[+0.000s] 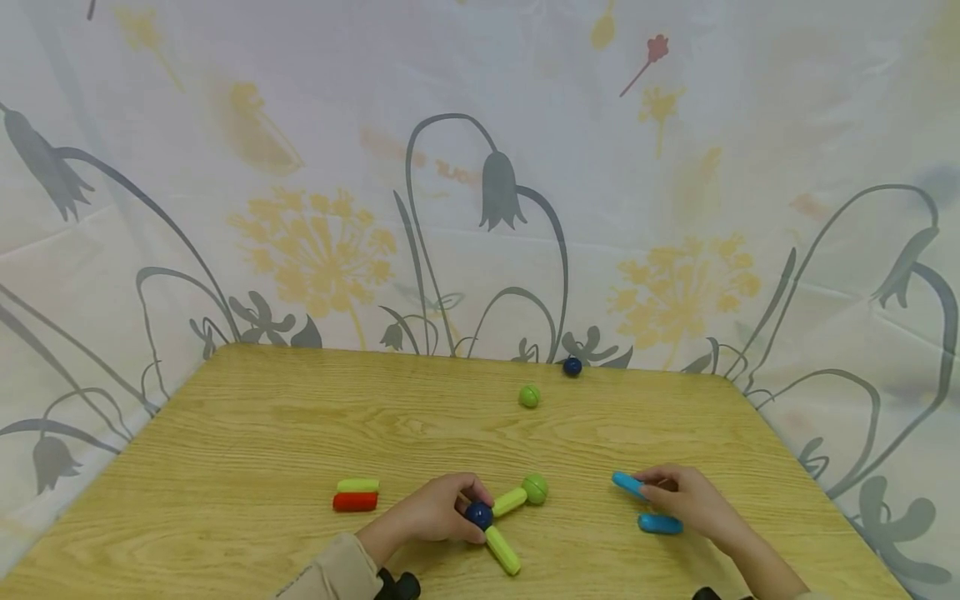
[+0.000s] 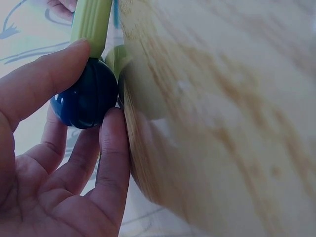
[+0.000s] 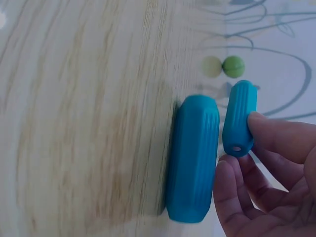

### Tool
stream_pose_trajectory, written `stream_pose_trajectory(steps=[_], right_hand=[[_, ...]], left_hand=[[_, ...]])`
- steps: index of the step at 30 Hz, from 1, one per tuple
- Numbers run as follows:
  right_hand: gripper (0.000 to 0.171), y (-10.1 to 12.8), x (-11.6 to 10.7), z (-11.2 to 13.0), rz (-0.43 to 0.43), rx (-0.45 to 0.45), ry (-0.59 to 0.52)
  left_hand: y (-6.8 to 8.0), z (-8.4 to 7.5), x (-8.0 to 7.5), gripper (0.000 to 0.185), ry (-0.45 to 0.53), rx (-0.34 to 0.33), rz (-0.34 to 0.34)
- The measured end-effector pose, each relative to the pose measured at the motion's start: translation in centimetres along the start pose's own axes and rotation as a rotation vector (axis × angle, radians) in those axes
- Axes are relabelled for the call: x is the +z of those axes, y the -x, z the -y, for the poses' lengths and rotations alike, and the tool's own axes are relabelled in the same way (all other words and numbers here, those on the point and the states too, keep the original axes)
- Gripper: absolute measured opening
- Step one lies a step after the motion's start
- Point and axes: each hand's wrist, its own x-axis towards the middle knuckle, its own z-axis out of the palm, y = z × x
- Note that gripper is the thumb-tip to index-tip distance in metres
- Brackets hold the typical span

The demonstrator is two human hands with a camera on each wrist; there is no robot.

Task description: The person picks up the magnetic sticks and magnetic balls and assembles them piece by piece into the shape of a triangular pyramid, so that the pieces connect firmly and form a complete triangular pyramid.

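My left hand (image 1: 444,510) grips a dark blue ball (image 1: 479,515) between thumb and fingers. Two yellow-green rods stick out from that ball: one rod (image 1: 509,502) leads to a green ball (image 1: 535,489), the other rod (image 1: 502,551) points toward the near edge. In the left wrist view the thumb lies on the blue ball (image 2: 86,96) where the yellow-green rod (image 2: 92,24) joins it. On the right, my right hand (image 1: 686,497) pinches a blue rod (image 3: 239,118) by one end. A second blue rod (image 3: 193,158) lies on the table just nearer.
A short yellow-green rod (image 1: 357,485) and a red rod (image 1: 355,502) lie side by side left of the left hand. Farther back sit a green ball (image 1: 529,396) and a dark blue ball (image 1: 572,367), near the patterned cloth (image 1: 450,275) behind the wooden table (image 1: 300,417).
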Motion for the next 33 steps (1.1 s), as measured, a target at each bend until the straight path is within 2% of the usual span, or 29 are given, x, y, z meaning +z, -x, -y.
stream_pose_trajectory(steps=[5, 26, 33], right_hand=[[0.039, 0.0, 0.5, 0.6, 0.041, -0.035, -0.039], [0.030, -1.3, 4.3, 2.7, 0.078, -0.141, -0.066], [0.029, -1.8, 5.5, 3.6, 0.117, -0.142, -0.092]], left_hand=[[0.0, 0.0, 0.0, 0.029, 0.003, -0.001, 0.000], [0.0, -0.2, 0.1, 0.029, -0.015, 0.006, -0.007], [-0.1, -0.1, 0.1, 0.029, -0.013, 0.002, -0.009]])
